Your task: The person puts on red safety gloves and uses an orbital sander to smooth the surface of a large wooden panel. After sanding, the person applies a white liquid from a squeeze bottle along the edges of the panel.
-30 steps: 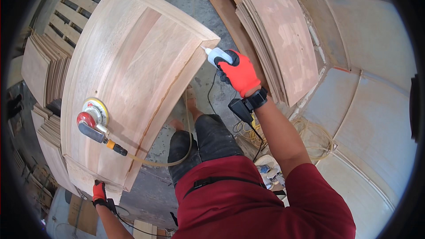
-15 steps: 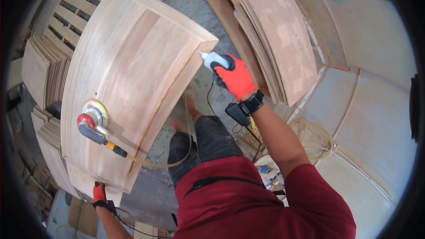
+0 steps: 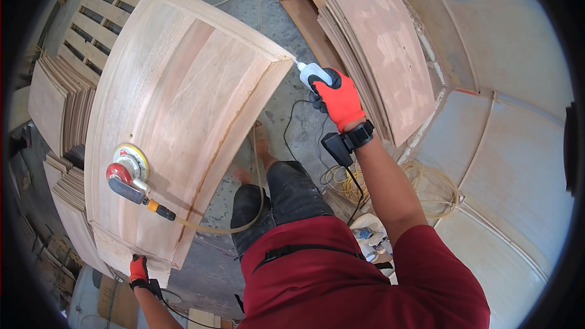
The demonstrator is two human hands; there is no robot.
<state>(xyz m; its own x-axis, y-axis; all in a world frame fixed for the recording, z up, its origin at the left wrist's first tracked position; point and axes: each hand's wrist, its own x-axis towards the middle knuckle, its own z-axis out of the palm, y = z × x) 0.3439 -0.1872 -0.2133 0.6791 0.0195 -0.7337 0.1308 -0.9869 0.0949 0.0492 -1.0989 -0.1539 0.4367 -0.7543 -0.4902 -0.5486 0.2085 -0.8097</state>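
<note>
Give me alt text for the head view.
The right hand holds a white bottle with its tip at the corner of a large wooden panel. The left hand grips the panel's near edge; a sander lies on top.

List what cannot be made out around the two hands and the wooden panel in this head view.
- Left hand: its fingers curl behind the wooden panel, so the grip is hidden.
- White bottle in the right hand: the nozzle tip is too small to tell whether it touches the panel's corner.
- Sander: its pad faces down, unseen.
- Panel's underside: hidden by the panel itself.
</note>
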